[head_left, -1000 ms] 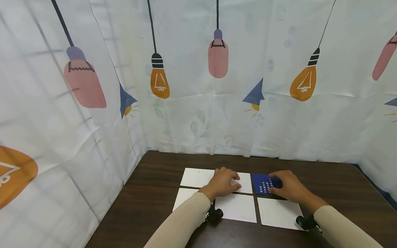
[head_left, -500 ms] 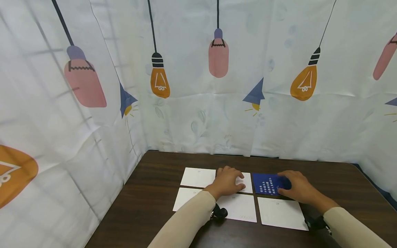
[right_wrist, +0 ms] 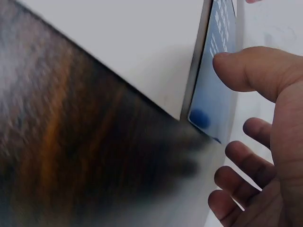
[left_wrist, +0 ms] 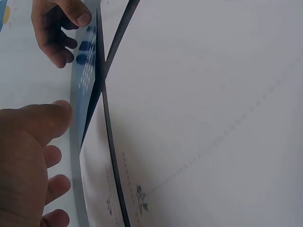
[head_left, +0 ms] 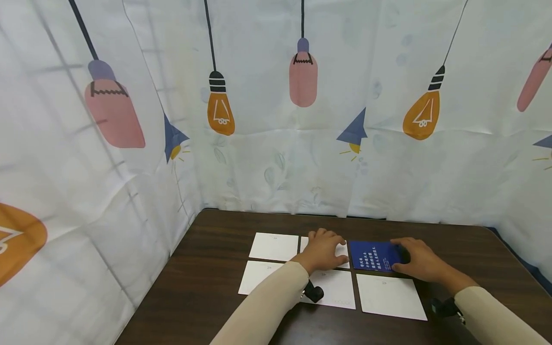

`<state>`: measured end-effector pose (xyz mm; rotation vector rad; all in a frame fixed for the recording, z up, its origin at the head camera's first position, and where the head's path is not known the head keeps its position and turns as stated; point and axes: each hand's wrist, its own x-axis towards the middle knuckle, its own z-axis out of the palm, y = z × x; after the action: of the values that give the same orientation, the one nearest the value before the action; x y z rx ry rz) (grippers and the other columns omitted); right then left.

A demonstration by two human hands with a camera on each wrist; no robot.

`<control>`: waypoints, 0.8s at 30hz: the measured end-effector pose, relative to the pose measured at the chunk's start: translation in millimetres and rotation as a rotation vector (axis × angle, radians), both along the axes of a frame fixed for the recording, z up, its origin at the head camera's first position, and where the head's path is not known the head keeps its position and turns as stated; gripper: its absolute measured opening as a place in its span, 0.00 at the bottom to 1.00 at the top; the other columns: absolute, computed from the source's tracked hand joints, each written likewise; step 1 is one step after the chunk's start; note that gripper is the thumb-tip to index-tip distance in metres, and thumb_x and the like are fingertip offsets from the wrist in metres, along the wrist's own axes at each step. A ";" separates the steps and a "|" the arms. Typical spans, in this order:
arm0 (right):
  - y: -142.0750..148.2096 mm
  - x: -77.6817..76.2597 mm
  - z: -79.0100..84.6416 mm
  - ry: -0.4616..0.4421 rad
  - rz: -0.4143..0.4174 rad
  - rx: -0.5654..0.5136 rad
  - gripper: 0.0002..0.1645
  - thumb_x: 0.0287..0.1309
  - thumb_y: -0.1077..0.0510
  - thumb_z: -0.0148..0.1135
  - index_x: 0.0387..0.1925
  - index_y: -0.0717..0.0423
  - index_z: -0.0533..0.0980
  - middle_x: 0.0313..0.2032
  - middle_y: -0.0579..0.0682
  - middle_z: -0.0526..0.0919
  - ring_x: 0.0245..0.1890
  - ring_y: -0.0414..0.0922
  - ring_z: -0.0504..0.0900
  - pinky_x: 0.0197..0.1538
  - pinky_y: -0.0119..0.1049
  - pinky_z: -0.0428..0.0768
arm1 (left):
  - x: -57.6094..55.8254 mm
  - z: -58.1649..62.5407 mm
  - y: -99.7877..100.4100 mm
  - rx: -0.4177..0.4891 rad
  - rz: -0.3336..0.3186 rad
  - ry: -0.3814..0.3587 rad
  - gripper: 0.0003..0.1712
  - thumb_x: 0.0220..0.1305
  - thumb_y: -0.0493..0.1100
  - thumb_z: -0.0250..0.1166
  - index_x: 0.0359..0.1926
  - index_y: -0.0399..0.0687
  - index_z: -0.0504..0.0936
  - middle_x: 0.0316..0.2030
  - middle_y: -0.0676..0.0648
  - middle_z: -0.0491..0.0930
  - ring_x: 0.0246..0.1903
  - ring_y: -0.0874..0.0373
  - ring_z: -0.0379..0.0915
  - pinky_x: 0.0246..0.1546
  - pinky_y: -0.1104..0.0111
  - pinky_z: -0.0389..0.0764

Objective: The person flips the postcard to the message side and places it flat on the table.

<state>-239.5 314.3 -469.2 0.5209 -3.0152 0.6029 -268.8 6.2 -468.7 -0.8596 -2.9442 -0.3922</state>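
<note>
A blue card [head_left: 373, 256] with white lettering lies flat on the table, at the back right of a grid of cards. My right hand [head_left: 418, 261] is at its right edge, thumb and fingers loosely bent and apart; in the right wrist view the thumb [right_wrist: 236, 66] hangs over the blue surface. I cannot tell whether it touches. Over the back middle white card [head_left: 343, 251] hovers my left hand [head_left: 321, 253], its fingers loosely curved with nothing between them. That hand covers much of this card. The left wrist view shows both hands beside the blue card.
Several white cards lie around: back left [head_left: 273, 247], front left [head_left: 256, 275], front middle [head_left: 336, 290] and front right [head_left: 390, 297]. Narrow gaps separate them on the dark wood table [head_left: 207, 268]. A white curtain [head_left: 267, 167] printed with lamps hangs behind and at the sides.
My right hand has drifted right, uncovering more of the blue card. The left hand has also shifted right, toward the blue card. The cards look unmoved.
</note>
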 end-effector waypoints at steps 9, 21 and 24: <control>8.9 -1.3 5.4 -0.035 0.011 0.011 0.48 0.48 0.49 0.80 0.66 0.67 0.71 0.63 0.73 0.72 0.63 0.76 0.64 0.57 0.76 0.65 | 2.3 2.2 12.3 -0.053 0.007 -0.007 0.30 0.64 0.69 0.65 0.63 0.67 0.81 0.66 0.55 0.72 0.64 0.55 0.60 0.55 0.57 0.61; 15.6 -12.1 8.4 -0.134 0.028 0.034 0.55 0.43 0.47 0.83 0.68 0.67 0.69 0.61 0.69 0.75 0.62 0.75 0.64 0.57 0.75 0.65 | -0.4 1.0 25.3 -0.069 0.046 -0.041 0.40 0.60 0.73 0.66 0.69 0.64 0.76 0.67 0.53 0.69 0.63 0.54 0.58 0.55 0.57 0.58; 15.7 -14.8 7.3 -0.154 0.021 0.047 0.56 0.41 0.46 0.84 0.68 0.66 0.69 0.60 0.69 0.75 0.62 0.74 0.64 0.58 0.75 0.65 | -1.5 -1.0 27.3 -0.069 0.059 -0.044 0.41 0.59 0.73 0.67 0.70 0.65 0.75 0.67 0.53 0.69 0.63 0.54 0.58 0.55 0.57 0.58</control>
<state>-254.2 330.0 -462.0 0.5317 -3.1796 0.6021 -270.3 33.5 -469.7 -0.7786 -3.0313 -0.3126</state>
